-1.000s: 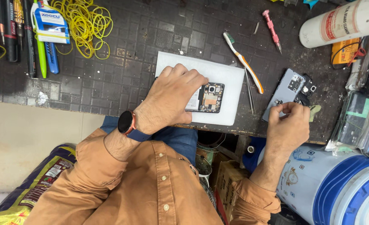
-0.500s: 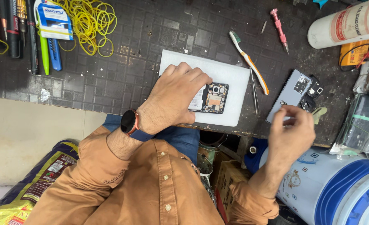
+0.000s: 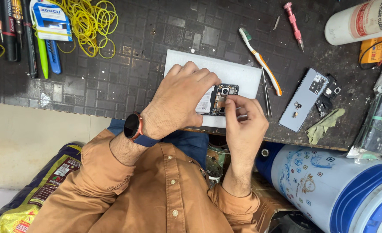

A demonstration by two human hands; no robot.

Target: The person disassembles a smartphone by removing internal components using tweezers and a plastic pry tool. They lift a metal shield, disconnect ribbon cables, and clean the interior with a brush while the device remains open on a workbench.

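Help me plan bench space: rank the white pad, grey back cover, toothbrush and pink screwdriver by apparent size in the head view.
1. white pad
2. grey back cover
3. toothbrush, longer but far slimmer, so unsure against the cover
4. pink screwdriver
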